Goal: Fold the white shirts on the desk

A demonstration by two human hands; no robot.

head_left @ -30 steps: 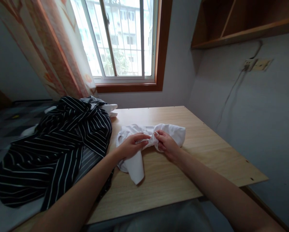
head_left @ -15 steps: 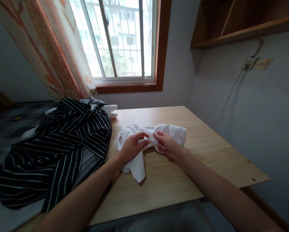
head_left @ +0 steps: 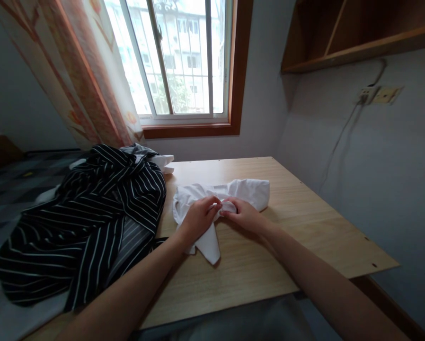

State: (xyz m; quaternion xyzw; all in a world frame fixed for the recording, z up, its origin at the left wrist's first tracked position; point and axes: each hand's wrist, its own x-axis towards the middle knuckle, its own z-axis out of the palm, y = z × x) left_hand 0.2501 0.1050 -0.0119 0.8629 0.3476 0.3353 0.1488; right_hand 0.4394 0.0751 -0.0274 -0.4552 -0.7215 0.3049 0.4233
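Observation:
A crumpled white garment (head_left: 250,190) lies on the light wooden table, one narrow strip of it hanging toward me like a sleeve. My left hand (head_left: 200,215) pinches the cloth near its middle, thumb and fingers pressed together. Close beside it, my right hand (head_left: 244,214) grips a gathered fold of the same cloth between thumb and fingers. The fingertips of both hands almost meet. What kind of garment it is cannot be made out, as it is bunched up and partly covered by my hands.
A heap of black clothing with white stripes (head_left: 92,213) lies left of the table's middle, with white cloth under it. Behind stand a window (head_left: 184,61) and a patterned curtain (head_left: 81,71). The wooden tabletop (head_left: 305,227) ends at the right, near a wall with a socket (head_left: 368,94).
Both hands have shifted slightly on the white garment, the right one turning its grip on the fold. The hanging strip has moved a little to the right.

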